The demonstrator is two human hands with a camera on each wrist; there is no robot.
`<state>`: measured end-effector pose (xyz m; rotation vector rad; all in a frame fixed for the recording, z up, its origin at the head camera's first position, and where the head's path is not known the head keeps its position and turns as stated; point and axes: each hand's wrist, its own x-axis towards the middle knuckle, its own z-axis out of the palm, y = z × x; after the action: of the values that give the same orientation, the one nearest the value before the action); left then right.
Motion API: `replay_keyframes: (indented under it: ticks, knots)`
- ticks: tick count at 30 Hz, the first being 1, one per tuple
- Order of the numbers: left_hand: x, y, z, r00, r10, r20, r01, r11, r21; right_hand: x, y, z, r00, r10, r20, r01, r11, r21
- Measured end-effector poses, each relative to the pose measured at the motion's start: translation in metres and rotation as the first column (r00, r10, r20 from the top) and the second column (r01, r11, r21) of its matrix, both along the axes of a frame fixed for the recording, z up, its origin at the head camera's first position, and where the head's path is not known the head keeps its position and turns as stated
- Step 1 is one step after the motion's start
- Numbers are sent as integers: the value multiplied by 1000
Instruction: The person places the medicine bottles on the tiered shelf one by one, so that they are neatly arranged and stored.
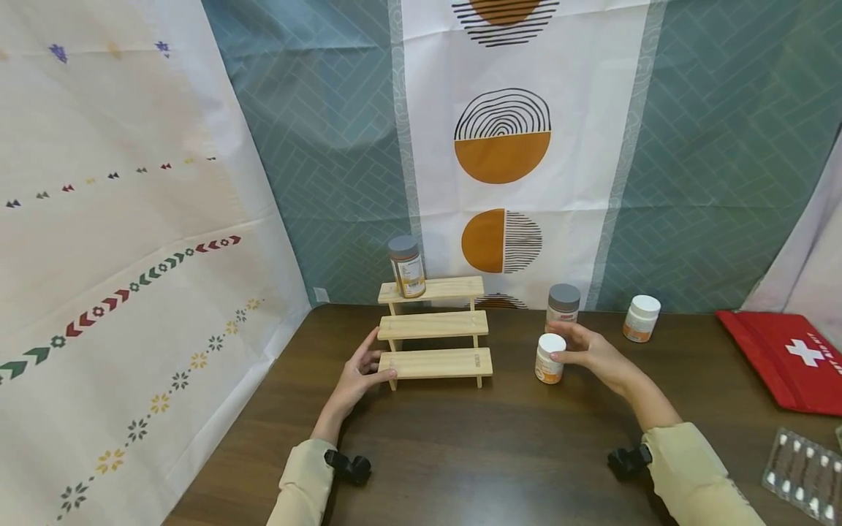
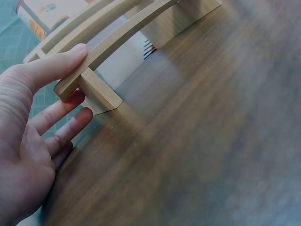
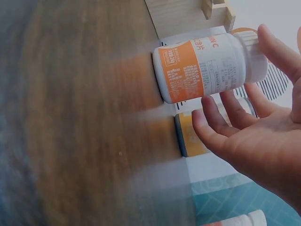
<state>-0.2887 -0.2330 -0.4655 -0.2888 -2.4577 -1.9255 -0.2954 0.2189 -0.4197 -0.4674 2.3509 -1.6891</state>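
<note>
My left hand [image 1: 358, 376] grips the left end of a three-step wooden rack [image 1: 434, 363]; in the left wrist view the thumb lies on top of a step and fingers are beneath it. My right hand [image 1: 601, 358] is around a white bottle [image 1: 549, 365] with an orange label and white cap. In the right wrist view its thumb is at the cap [image 3: 251, 56] and its fingertips are along the bottle's other side. The bottle stands upright at the table surface. Behind it is a grey-lidded bottle [image 1: 563, 301], partly hidden by the right hand.
Another grey-lidded bottle [image 1: 408, 269] stands on the rack's top step. A second white-capped bottle [image 1: 641, 319] is at the back right. Farther right lie a red first-aid pouch [image 1: 792, 358] and a blister pack [image 1: 805, 471]. Curtains [image 1: 316, 161] hang behind the brown table [image 1: 460, 453].
</note>
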Motion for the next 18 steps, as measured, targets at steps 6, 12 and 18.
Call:
replay_keyframes:
  ticks: [6, 12, 18]
  knots:
    - [0, 0, 0, 1000, -5, -3, 5, 1000, 3, -1, 2, -3, 999, 20, 35, -20, 1000, 0]
    - [1, 0, 0, 1000, -4, 4, 4, 1000, 9, -1, 1, -5, 998, 36, 42, -37, 999, 19]
    - [1, 0, 1, 1000, -5, -2, 5, 1000, -2, -1, 0, -6, 999, 39, 36, -39, 999, 0]
